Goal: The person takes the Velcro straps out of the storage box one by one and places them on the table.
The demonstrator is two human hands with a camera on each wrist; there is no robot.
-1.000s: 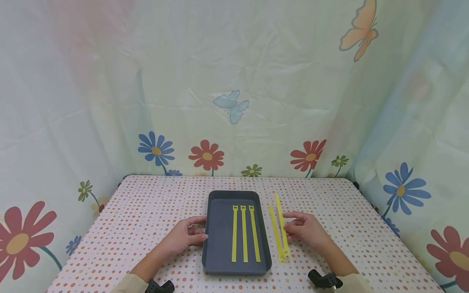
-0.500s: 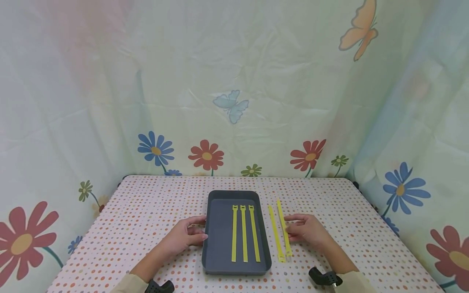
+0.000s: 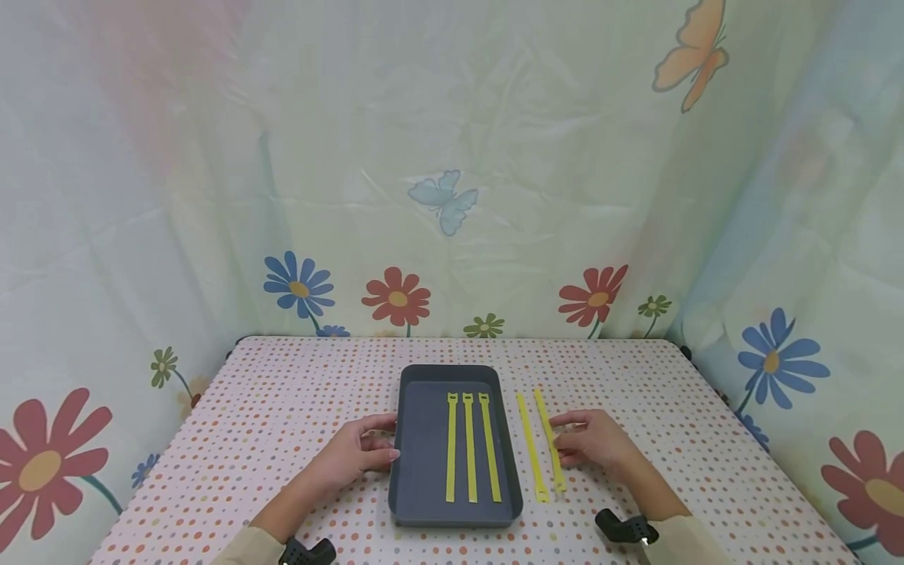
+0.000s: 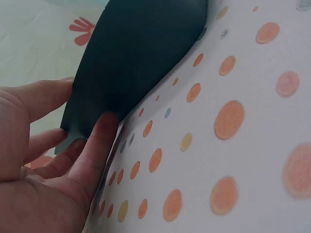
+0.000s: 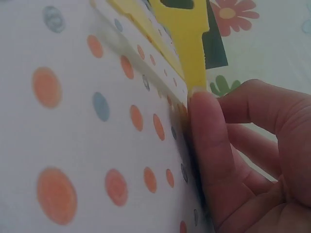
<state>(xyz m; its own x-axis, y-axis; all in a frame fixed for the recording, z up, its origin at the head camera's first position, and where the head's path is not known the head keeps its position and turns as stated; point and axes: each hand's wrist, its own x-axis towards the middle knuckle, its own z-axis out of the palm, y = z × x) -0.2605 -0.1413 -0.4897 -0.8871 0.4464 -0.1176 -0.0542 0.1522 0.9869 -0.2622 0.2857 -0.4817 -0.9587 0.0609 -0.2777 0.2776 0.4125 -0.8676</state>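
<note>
My left hand (image 3: pixel 351 453) rests against the left side of a dark grey tray (image 3: pixel 424 447). In the left wrist view, the thumb (image 4: pixel 104 128) touches the tray's outer wall (image 4: pixel 141 48), while other fingertips meet its edge. Three yellow cable ties (image 3: pixel 471 451) lie side by side in the tray, their slotted heads at the far end. To the tray's right, my right hand (image 3: pixel 596 441) pinches a yellow cable tie (image 3: pixel 548 439) between thumb and fingers. Its slotted head (image 5: pixel 194 48) shows in the right wrist view. Just left of it, another cable tie (image 3: pixel 531 447) lies on the table.
The table (image 3: pixel 311 384) has a dotted cover. A curtain (image 3: pixel 551 157) printed with flowers and butterflies hangs behind it and at both sides. A black wrist camera (image 3: pixel 308 552) sits on the left wrist and another black camera (image 3: pixel 625 527) on the right.
The right-hand cable tie has shifted slightly toward me and rightward with my right hand, its far end dropping nearer the table. My left hand and the tray have stayed put.
</note>
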